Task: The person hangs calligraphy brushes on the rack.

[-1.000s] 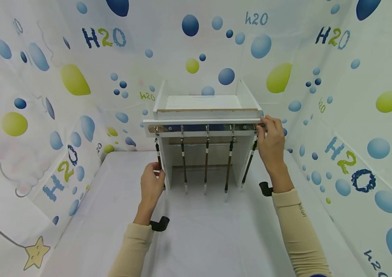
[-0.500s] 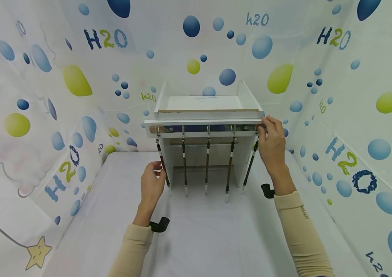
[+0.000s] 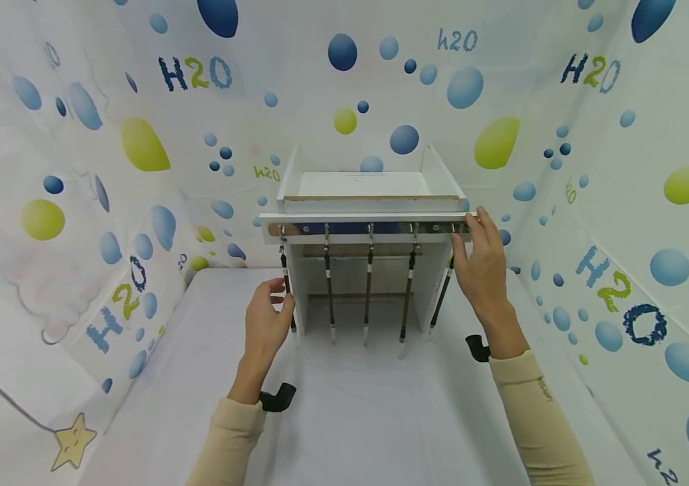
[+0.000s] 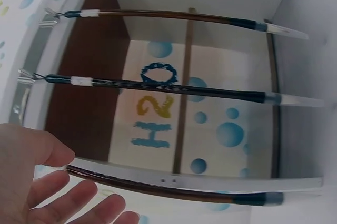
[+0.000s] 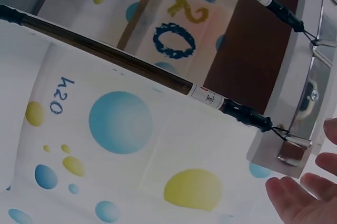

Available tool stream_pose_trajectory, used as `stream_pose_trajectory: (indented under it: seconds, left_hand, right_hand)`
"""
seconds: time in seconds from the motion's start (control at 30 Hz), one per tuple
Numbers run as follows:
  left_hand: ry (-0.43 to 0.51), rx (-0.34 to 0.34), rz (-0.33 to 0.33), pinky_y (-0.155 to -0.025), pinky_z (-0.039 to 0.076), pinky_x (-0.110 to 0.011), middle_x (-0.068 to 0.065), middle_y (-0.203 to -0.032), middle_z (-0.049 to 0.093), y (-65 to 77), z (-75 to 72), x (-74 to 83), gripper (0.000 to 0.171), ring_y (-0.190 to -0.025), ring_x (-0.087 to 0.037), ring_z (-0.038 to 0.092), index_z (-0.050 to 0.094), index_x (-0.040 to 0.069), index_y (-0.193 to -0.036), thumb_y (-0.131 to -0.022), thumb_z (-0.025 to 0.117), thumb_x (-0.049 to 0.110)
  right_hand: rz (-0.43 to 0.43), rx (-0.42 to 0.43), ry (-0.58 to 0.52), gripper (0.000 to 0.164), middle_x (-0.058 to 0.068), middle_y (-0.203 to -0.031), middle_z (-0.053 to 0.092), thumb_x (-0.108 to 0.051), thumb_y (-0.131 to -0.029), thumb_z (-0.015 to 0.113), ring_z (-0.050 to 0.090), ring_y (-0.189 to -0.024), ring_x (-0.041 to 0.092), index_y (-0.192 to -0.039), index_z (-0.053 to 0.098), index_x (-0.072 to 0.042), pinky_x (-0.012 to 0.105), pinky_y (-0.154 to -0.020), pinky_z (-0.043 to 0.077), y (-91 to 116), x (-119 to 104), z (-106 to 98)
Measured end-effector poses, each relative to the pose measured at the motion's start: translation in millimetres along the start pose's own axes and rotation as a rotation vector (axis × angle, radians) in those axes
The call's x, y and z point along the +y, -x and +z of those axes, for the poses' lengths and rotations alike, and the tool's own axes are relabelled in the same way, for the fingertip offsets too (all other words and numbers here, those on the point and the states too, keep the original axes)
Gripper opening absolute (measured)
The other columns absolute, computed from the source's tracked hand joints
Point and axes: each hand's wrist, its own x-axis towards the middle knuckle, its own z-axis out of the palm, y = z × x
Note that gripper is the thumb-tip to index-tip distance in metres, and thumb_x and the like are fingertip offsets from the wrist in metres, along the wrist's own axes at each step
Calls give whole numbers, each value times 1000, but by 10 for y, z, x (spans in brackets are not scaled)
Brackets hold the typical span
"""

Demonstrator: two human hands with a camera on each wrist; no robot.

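Note:
Several calligraphy brushes with dark handles and white tips hang in a row from hooks on a metal strip [image 3: 347, 228] along a white shelf's front. My left hand [image 3: 264, 320] is beside the leftmost brush [image 3: 286, 270]. In the left wrist view, that hand's fingers [image 4: 73, 195] are spread loosely beside the brush's upper end, not wrapped round it. My right hand [image 3: 481, 270] is at the strip's right end, by the rightmost brush [image 5: 116, 50]. In the right wrist view, its relaxed fingers [image 5: 289, 195] lie just beyond the strip's end, holding nothing.
The white shelf [image 3: 371, 206] has a raised tray top and side panels behind the brushes. It stands on a white-covered table [image 3: 350, 405], with a backdrop printed with blue and green bubbles behind and beside it.
My left fingers have loosened from the leftmost brush, which now hangs straighter. The right hand's fingers have straightened and lifted off the strip's end. The head view has shifted slightly.

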Motion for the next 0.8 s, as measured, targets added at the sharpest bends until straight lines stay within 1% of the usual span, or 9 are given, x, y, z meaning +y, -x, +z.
stream_pose_trajectory:
  seconds: [0.13, 0.23, 0.37, 0.47, 0.53, 0.63, 0.7, 0.8]
  left_hand:
    - [7, 4, 35, -83, 57, -47, -17, -123, 65, 29, -63, 95, 39, -106, -35, 67, 57, 1, -130, -95, 61, 17]
    - [-9, 4, 76, -86, 56, -48, -18, -127, 63, 71, -98, 154, 42, -109, -35, 66, 56, 1, -133, -95, 61, 18]
    - [-67, 17, 137, -91, 55, -50, -18, -133, 61, 147, -126, 212, 45, -115, -35, 64, 54, 1, -136, -95, 62, 18]
    - [-119, 24, 173, -97, 53, -52, -18, -136, 59, 215, -131, 247, 47, -122, -35, 61, 54, 1, -138, -95, 64, 18]
    - [-144, 16, 190, -100, 51, -52, -18, -139, 58, 260, -130, 266, 49, -127, -35, 57, 53, 1, -139, -95, 64, 20]
    - [-162, -2, 203, -105, 47, -54, -19, -143, 54, 321, -121, 281, 53, -134, -36, 52, 51, 0, -142, -96, 65, 24]
    - [-173, -16, 206, -106, 46, -55, -20, -146, 52, 363, -114, 284, 56, -136, -37, 50, 49, 0, -143, -96, 65, 26]
    - [-202, -49, 206, -108, 44, -56, -21, -150, 48, 427, -109, 285, 61, -139, -39, 47, 46, -1, -146, -97, 65, 31]
  right_hand:
    - [-19, 0, -10, 47, 25, -151, 45, -12, -99, 61, 43, -142, 40, -140, 51, 7, 53, -114, 39, 57, -34, -40]
    - [-46, 3, -11, 45, 25, -149, 47, -10, -97, 62, 45, -139, 42, -138, 53, 8, 54, -112, 40, 128, -67, -62]
    - [-96, 0, 1, 44, 25, -146, 50, -7, -94, 65, 48, -135, 43, -134, 56, 9, 56, -108, 44, 262, -110, -69]
    - [-135, -15, 8, 46, 27, -144, 51, -5, -91, 69, 50, -132, 43, -133, 56, 9, 56, -105, 46, 383, -143, -66]
    - [-149, -39, 10, 47, 27, -144, 51, -4, -90, 70, 50, -132, 43, -133, 56, 10, 55, -104, 47, 473, -169, -66]
    - [-147, -92, 22, 50, 27, -144, 51, -6, -90, 72, 51, -130, 43, -134, 54, 10, 54, -103, 48, 612, -207, -63]
    - [-138, -138, 30, 52, 27, -144, 50, -8, -90, 72, 50, -130, 43, -136, 53, 10, 54, -104, 47, 702, -227, -57]
    - [-127, -202, 41, 56, 28, -145, 48, -14, -91, 73, 49, -131, 44, -137, 53, 9, 56, -105, 45, 835, -246, -32]
